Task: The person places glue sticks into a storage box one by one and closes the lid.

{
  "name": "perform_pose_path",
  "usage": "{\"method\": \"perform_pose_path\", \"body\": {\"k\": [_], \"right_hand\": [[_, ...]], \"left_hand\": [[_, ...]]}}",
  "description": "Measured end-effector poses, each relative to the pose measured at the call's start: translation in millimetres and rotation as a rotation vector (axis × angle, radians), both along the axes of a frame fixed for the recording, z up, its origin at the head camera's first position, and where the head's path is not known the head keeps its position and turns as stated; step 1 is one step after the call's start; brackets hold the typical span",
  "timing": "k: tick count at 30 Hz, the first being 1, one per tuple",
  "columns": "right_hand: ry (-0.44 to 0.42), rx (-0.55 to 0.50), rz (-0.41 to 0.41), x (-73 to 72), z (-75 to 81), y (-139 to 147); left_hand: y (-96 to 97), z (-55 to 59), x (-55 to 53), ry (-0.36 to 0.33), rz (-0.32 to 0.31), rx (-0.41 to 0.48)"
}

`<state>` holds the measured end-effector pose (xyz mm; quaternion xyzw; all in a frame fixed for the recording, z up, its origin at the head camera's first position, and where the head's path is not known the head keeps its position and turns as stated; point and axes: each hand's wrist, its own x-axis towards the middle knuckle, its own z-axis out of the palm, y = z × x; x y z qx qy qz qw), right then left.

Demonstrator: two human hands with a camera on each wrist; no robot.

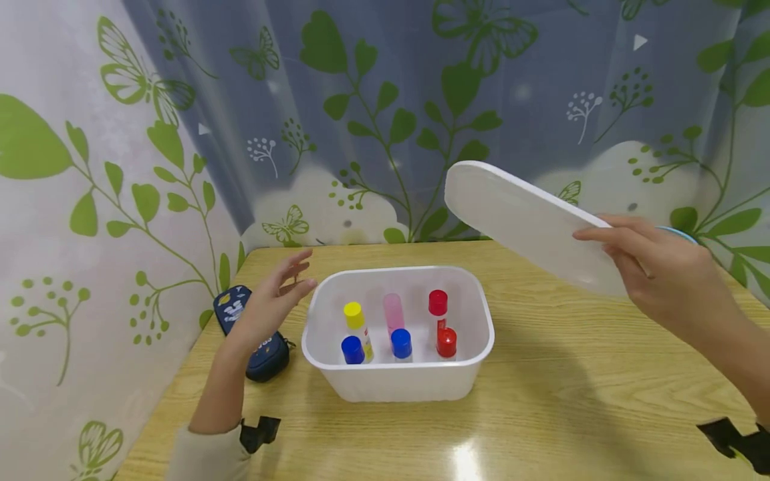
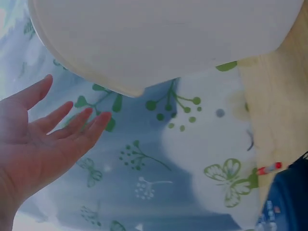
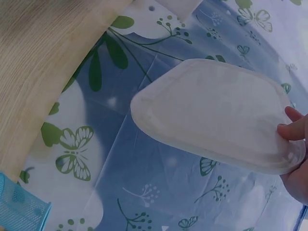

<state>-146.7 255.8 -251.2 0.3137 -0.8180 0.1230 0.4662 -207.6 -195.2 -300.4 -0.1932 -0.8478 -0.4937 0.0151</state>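
My right hand (image 1: pixel 668 267) grips a white plastic lid (image 1: pixel 523 220) by its right end, thumb on one face. The lid is tilted in the air, up and to the right of a white bin (image 1: pixel 403 384). In the right wrist view, fingertips press on the edge of the lid (image 3: pixel 211 115). Inside the open bin stand several capped tubes: yellow (image 1: pixel 353 312), pink (image 1: pixel 394 310), two blue (image 1: pixel 401 343) and two red (image 1: pixel 438 302). My left hand (image 1: pixel 271 300) hovers just left of the bin's rim, fingers loosely extended and holding nothing; the left wrist view shows its palm (image 2: pixel 43 144).
A dark blue pencil case (image 1: pixel 267 357) lies left of the bin on the wooden table (image 1: pixel 601 374), partly behind the left forearm. A light blue mesh basket (image 3: pixel 21 207) shows in the right wrist view. A patterned curtain (image 1: pixel 391 133) hangs behind the table.
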Motion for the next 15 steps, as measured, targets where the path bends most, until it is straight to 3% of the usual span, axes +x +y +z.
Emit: {"method": "perform_pose_path", "body": {"k": [3, 7, 11, 15], "right_hand": [[0.075, 0.074, 0.042, -4.0, 1.8, -8], [0.117, 0.149, 0.08, -6.9, 3.1, -19], [0.158, 0.171, 0.14, -7.1, 5.1, -34], [0.199, 0.188, 0.231, -7.5, 7.7, -50]], "left_hand": [[8.8, 9.9, 1.5, 0.132, -0.005, -0.031], [25.7, 23.3, 6.2, 0.373, 0.003, -0.125], [43.0, 32.5, 10.8, 0.613, 0.005, -0.197], [58.3, 39.7, 13.9, 0.842, -0.032, -0.246]]}}
